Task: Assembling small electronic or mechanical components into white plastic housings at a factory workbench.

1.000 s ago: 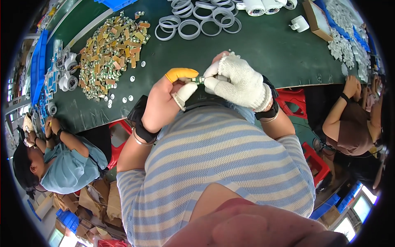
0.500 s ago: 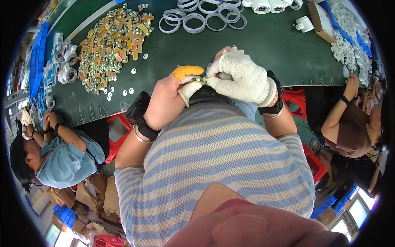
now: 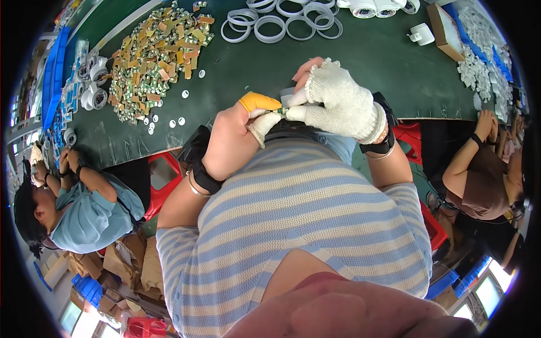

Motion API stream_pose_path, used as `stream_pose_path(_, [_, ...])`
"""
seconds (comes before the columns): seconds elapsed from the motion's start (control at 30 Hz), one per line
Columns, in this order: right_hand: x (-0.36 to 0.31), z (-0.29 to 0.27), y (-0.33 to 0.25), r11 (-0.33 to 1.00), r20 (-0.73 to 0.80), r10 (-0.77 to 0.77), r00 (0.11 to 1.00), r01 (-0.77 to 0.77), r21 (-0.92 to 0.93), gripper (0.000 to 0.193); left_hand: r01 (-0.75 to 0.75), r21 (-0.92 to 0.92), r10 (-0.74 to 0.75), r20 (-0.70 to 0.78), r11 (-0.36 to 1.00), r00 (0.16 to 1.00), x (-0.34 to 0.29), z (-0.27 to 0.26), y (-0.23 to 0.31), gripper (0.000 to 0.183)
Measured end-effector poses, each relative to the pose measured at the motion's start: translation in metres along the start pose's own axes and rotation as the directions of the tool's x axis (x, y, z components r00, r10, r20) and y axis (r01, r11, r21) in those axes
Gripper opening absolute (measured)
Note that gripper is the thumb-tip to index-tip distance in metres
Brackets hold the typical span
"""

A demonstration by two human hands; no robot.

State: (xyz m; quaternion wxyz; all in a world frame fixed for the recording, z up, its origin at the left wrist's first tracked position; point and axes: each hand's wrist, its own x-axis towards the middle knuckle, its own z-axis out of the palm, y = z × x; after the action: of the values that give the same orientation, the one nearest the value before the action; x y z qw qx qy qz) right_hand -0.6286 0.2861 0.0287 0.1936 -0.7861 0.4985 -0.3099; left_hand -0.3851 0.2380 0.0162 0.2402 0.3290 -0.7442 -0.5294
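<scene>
At the table's near edge my left hand (image 3: 234, 135), with a yellow cover on one finger and a white one on the thumb, pinches a small green circuit board (image 3: 280, 111). My right hand (image 3: 344, 107), in a white knit glove with bare fingertips, is closed at the board's other end, thumb and forefinger meeting it. A pale grey piece (image 3: 287, 96) shows just beyond the right fingertips; whether it is held or lies on the table I cannot tell. The fingers cover most of the board.
On the green table (image 3: 242, 67) lie a heap of small circuit boards (image 3: 158, 62), several white discs (image 3: 173, 123), grey rings (image 3: 269, 29) and white camera housings (image 3: 372, 7). A cardboard box (image 3: 445, 31) stands at right. Co-workers sit at left (image 3: 93, 214) and right (image 3: 484, 180).
The circuit board now shows less between my fingertips, and my hands have closed in around it. A grey part seen under my right fingers before is now hidden. The view has shifted slightly.
</scene>
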Motion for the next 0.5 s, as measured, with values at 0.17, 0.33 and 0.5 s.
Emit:
stream_pose_path(0.17, [0.005, 0.006, 0.006, 0.993, 0.021, -0.101, 0.995, 0.099, 0.070, 0.020, -0.089, 0.219, 0.094, -0.011, 0.972, 0.996, -0.003, 0.000, 0.006, 0.017])
stream_pose_path(0.33, [0.010, 0.010, 0.004, 0.994, -0.057, -0.105, 0.993, 0.105, 0.010, 0.021, -0.109, 0.143, 0.116, -0.045, 0.984, 0.992, 0.000, -0.004, -0.001, 0.018])
stream_pose_path(0.5, [0.003, -0.007, -0.018, 0.994, -0.208, 0.081, 0.975, -0.064, 0.087, 0.037, 0.008, 0.135, 0.038, -0.335, 0.991, 0.941, -0.003, -0.088, 0.028, 0.028])
